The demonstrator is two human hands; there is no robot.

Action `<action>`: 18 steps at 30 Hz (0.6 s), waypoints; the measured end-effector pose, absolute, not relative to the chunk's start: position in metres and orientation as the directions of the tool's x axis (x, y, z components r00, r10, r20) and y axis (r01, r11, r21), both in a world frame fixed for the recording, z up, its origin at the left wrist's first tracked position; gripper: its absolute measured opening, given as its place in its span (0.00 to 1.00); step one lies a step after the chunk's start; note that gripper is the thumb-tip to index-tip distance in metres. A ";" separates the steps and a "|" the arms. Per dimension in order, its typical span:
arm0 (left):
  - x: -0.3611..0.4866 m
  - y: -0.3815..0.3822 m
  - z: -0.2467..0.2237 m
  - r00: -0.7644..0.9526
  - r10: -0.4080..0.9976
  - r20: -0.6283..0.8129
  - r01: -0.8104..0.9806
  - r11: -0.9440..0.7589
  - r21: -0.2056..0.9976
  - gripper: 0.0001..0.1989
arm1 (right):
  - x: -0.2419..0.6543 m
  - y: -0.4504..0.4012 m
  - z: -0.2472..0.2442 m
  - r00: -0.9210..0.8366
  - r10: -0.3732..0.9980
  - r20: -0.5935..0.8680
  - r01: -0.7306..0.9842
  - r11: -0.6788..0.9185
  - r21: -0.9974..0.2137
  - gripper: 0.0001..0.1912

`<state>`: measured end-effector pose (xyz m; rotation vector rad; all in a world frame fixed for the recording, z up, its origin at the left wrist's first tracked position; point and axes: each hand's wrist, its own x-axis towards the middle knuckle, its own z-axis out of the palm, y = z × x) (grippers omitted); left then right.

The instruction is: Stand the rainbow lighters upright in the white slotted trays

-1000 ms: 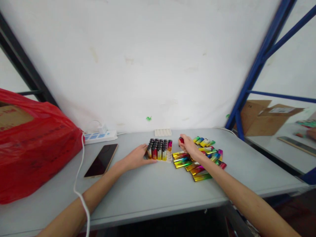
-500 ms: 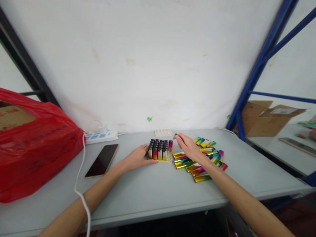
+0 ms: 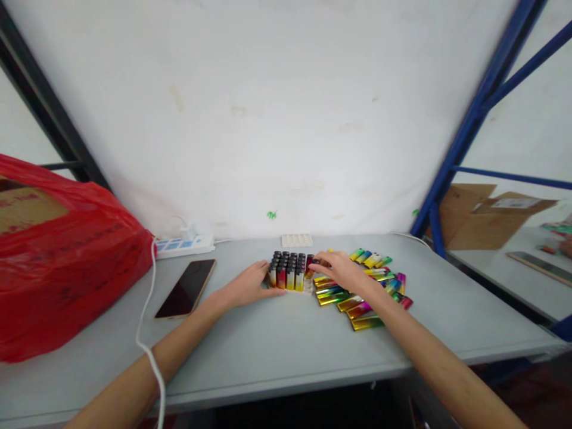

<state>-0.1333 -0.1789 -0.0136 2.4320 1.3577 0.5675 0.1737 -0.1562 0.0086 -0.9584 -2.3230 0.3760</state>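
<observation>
Upright lighters (image 3: 290,277) with black tops stand in rows in a white slotted tray (image 3: 308,288). At the tray's left end is my left hand (image 3: 250,281), its thumb along the front edge and its fingers behind the corner, holding it. My right hand (image 3: 337,268) is at the tray's right column, fingers pinched on a lighter (image 3: 316,261) whose dark top shows; its body is mostly hidden. Beside and under my right forearm lies a pile of loose lighters (image 3: 366,322) in shiny gold, green, red and purple.
Against the wall lies another white slotted tray (image 3: 297,240). On the left are a phone (image 3: 186,289), a power strip (image 3: 185,245), a white cable (image 3: 143,351) and a red plastic bag (image 3: 80,280). A blue rack post (image 3: 465,128) and a cardboard box (image 3: 487,220) stand right.
My right hand has come down and slightly left with the lighter, from above the tray to its right column. My left hand has stayed at the tray.
</observation>
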 end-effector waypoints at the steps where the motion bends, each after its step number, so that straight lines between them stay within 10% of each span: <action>1: -0.133 -0.180 -0.013 0.475 0.860 0.189 0.745 -0.507 0.434 0.32 | 0.174 -0.155 0.008 -0.584 0.701 0.410 0.540 0.712 -0.448 0.22; 18: -0.132 -0.180 -0.011 0.467 0.864 0.189 0.746 -0.500 0.439 0.33 | 0.208 -0.121 -0.024 -0.645 0.694 0.321 0.687 0.710 -0.154 0.20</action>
